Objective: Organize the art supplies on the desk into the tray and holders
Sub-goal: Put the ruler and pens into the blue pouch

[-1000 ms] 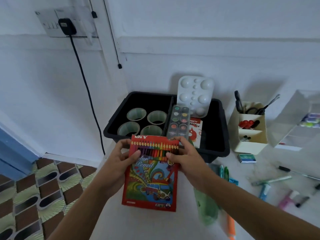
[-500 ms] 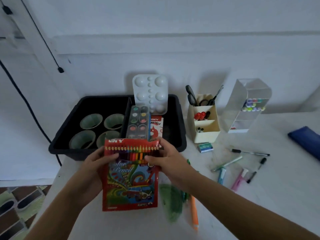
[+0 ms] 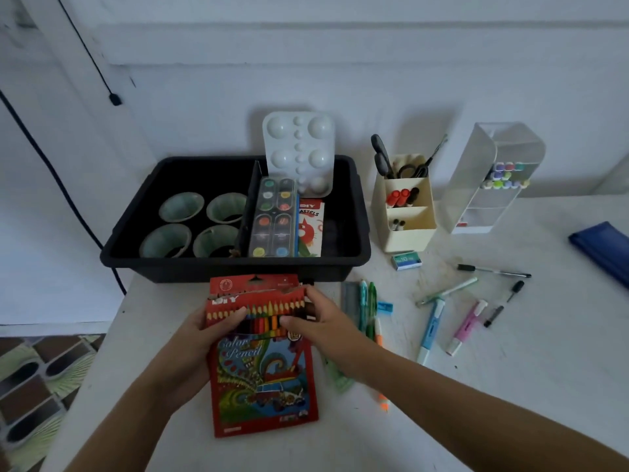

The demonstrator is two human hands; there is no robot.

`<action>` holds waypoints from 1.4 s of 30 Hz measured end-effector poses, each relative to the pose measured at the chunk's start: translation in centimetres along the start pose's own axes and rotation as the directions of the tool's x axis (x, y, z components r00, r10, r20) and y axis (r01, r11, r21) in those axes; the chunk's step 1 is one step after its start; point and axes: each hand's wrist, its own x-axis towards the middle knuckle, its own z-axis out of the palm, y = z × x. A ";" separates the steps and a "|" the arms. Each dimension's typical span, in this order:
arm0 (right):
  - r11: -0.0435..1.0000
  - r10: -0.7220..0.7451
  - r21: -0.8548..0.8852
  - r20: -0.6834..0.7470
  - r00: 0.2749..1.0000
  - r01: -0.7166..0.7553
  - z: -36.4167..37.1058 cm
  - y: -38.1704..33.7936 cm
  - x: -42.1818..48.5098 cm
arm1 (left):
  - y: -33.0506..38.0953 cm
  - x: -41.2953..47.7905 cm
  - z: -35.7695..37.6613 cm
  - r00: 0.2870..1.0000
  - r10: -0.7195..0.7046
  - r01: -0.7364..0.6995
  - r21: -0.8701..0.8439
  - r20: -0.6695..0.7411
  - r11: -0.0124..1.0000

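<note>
A red box of colour pencils (image 3: 263, 376) lies near the desk's front edge, its top flap raised. My left hand (image 3: 200, 338) grips its left side and my right hand (image 3: 321, 321) grips its right side at the window. Just behind stands the black tray (image 3: 357, 206), holding several green cups (image 3: 182, 206), a watercolour set (image 3: 274, 218), a pastel box (image 3: 311, 229) and a white palette (image 3: 299, 148) leaning at the back. The cream holder (image 3: 408, 229) with scissors and markers stands to the tray's right, next to a clear holder (image 3: 476, 185).
Loose pens and highlighters (image 3: 466, 323) are scattered on the white desk (image 3: 510, 386) to the right, with a staples box (image 3: 406, 261), green pens (image 3: 369, 301) and a blue sharpener (image 3: 384, 307). A blue pouch (image 3: 602, 248) lies at the far right. The desk's left edge drops to tiled floor (image 3: 37, 386).
The view has swung right and down, showing more of the desk. The pencil box's top flap now stands raised; both hands keep hold of the box.
</note>
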 end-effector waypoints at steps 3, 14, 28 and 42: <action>0.985 0.032 0.168 0.002 0.999 -0.032 -0.3 0.3 -0.6 | -0.4 -0.2 0.0 0.999 0.030 -0.030 0.003 -0.043 1.000; 0.993 -0.006 0.118 0.168 0.986 -0.014 -0.8 -1.5 -2.0 | 0.0 -1.3 -0.5 0.999 0.040 -0.040 0.016 -0.014 0.999; 0.970 -0.231 -0.035 0.167 0.958 0.240 -1.3 -3.3 -3.1 | 0.5 -3.4 1.0 0.973 0.211 -0.204 0.073 -0.091 0.976; 0.929 -0.259 -0.220 0.193 0.947 0.299 -0.1 -3.3 -2.3 | 1.4 -3.7 1.3 0.935 0.329 -0.321 0.075 -0.134 0.944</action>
